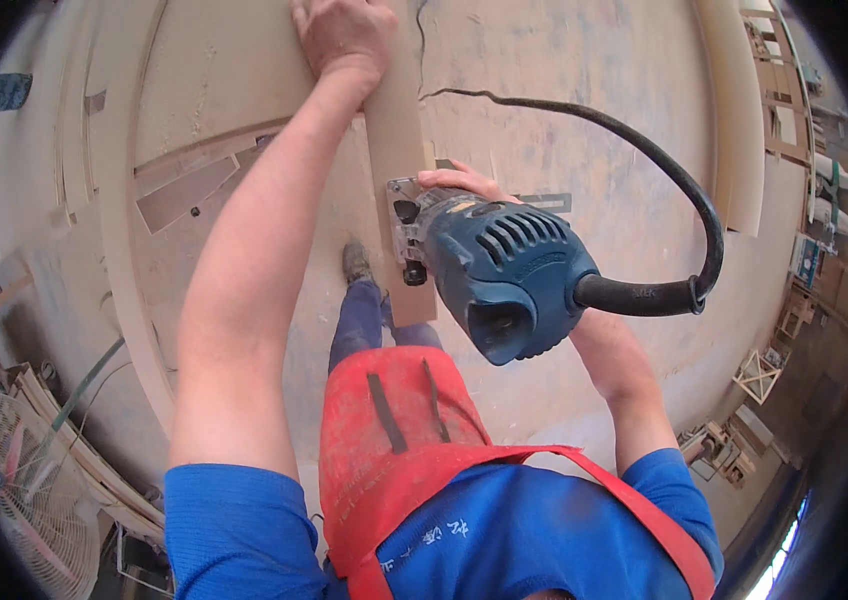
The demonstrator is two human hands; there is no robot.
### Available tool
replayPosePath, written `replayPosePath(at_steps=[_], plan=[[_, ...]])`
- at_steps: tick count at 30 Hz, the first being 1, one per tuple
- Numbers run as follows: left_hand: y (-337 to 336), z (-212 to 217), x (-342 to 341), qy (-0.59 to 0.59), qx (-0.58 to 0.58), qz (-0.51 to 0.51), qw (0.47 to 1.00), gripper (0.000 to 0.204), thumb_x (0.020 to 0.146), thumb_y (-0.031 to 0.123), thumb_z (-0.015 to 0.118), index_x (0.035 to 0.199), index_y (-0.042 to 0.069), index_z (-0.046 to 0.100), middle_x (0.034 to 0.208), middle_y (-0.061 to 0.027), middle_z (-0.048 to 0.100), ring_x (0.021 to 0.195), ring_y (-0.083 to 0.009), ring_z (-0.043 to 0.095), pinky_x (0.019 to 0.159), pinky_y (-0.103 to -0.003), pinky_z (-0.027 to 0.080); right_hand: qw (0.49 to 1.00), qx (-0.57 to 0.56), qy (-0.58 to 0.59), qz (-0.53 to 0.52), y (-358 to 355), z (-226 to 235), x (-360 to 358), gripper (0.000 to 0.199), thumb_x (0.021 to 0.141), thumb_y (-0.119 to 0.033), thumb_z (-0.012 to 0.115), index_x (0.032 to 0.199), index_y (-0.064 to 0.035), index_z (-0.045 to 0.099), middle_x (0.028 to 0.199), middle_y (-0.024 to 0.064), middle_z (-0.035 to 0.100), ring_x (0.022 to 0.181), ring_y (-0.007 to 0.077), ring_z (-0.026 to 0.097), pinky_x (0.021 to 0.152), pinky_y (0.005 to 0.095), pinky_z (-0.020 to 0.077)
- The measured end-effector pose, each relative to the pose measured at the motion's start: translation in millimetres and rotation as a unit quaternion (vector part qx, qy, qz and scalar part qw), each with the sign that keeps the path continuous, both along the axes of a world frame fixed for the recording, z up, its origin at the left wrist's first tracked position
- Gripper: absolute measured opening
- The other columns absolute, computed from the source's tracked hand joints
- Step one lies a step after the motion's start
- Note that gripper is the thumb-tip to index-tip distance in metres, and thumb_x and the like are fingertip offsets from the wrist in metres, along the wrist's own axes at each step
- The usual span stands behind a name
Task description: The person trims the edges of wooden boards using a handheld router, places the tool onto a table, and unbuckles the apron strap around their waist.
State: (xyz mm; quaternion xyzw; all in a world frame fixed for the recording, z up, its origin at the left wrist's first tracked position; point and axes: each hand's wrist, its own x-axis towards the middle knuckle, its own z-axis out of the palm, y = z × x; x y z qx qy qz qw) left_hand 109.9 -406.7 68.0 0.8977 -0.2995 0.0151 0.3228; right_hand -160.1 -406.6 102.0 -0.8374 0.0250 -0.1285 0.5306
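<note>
- While the bare left hand (347, 40) is lying at the top centre of the frame, over the left edge of a long, narrow, tan wooden board (396, 140), the upper rim is cutting off its fingers, so whether it is gripping or only pressing cannot be told.
- The bare right hand (469, 182), just right of centre, is closing around a dark blue, vented, handheld power tool (509, 265); the tool's body is covering most of the fingers.
- The power tool is leaning across the middle of the frame, its clear base (402, 215) overlapping the board; whether the two are touching cannot be told.
- The board is running from the top centre down to the middle of the frame, passing under the base.
- A thick black cable (634, 150) is looping from the tool's rear end through the upper right.
- A flat brown offcut (184, 195) is lying at the upper left.
- A white wire-caged fan (29, 490) is standing at the lower left.
- A red apron (394, 400) is covering part of the person's blue shirt (504, 530) at the lower centre.
</note>
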Motion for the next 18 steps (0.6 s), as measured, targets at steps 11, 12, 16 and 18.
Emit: replayPosePath(at_steps=[11,12,16,18], plan=[[2.2,-38.0,14.4,-0.055,-0.032,-0.004,0.998,0.045,0.099,0.012,0.047,0.141,0.014,0.064,0.152,-0.0020,0.059,0.142,-0.0308,0.050,0.127,-0.052,0.025,1.000,-0.009,-0.008,0.007,-37.9,-24.3,44.2,0.030,0.092,-0.021,0.073,0.120,-0.0096,0.067,0.143,0.0118,0.061,0.132,0.0258,0.059,0.123,0.0562,0.0328],[3.0,-39.5,15.5,-0.056,-0.020,-0.009,0.998,0.045,0.098,0.011,0.048,0.140,0.013,0.064,0.153,-0.0030,0.057,0.143,-0.0309,0.050,0.127,-0.051,0.026,1.000,0.015,-0.015,0.021,-41.3,-25.4,46.5,0.032,0.092,-0.022,0.074,0.121,-0.0101,0.068,0.143,0.0115,0.061,0.132,0.0255,0.059,0.123,0.0559,0.0326],[11.6,-40.2,8.3,0.003,-0.019,-0.036,0.999,0.046,0.098,0.010,0.049,0.142,0.012,0.063,0.156,-0.0062,0.053,0.145,-0.0314,0.047,0.126,-0.047,0.028,0.998,0.046,0.027,0.035,-51.6,-27.2,56.2,0.043,0.088,-0.028,0.078,0.125,-0.0104,0.068,0.144,0.0111,0.061,0.133,0.0270,0.058,0.124,0.0550,0.0316],[19.8,-36.2,12.3,0.021,-0.021,-0.060,0.998,0.045,0.100,0.011,0.047,0.143,0.011,0.062,0.157,-0.0070,0.053,0.145,-0.0317,0.046,0.126,-0.046,0.028,0.995,0.081,0.038,0.041,-52.2,-22.0,62.7,0.053,0.080,-0.024,0.085,0.127,-0.0080,0.066,0.143,0.0126,0.059,0.129,0.0269,0.058,0.114,0.0475,0.0411]])
